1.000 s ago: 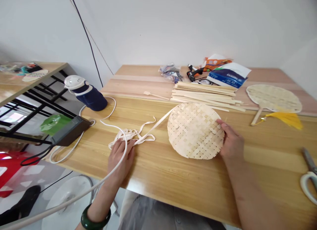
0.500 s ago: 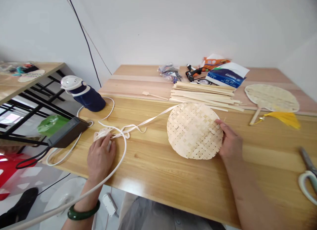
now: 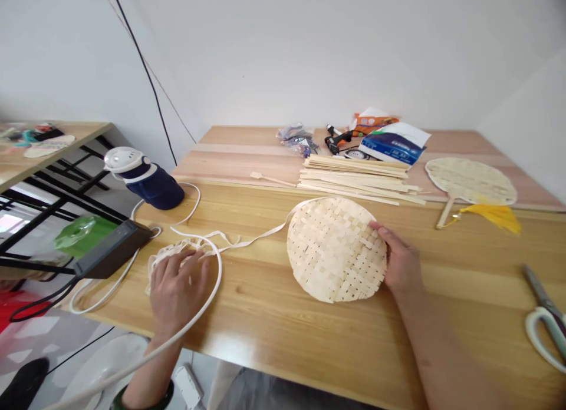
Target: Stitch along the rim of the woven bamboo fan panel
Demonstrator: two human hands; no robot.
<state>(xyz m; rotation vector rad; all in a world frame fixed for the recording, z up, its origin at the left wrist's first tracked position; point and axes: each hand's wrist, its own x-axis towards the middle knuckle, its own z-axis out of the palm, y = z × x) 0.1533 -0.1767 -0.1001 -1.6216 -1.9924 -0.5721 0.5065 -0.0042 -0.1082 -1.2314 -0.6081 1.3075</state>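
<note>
left hand farther left of the woven disc than a second ago, over white tape, its grip impossible to tell, tape running to the disc, right hand closed on the disc's right rim above the wooden table, pale strips beyond the disc

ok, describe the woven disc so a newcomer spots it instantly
On the wooden table, right of centre, find the person's right hand. Its fingers grip the edge of a pale, roughly round woven disc, with a thin ribbon at its upper left. Unlike the woven fan lying farther back, it shows no handle or yellow tassel.
</note>
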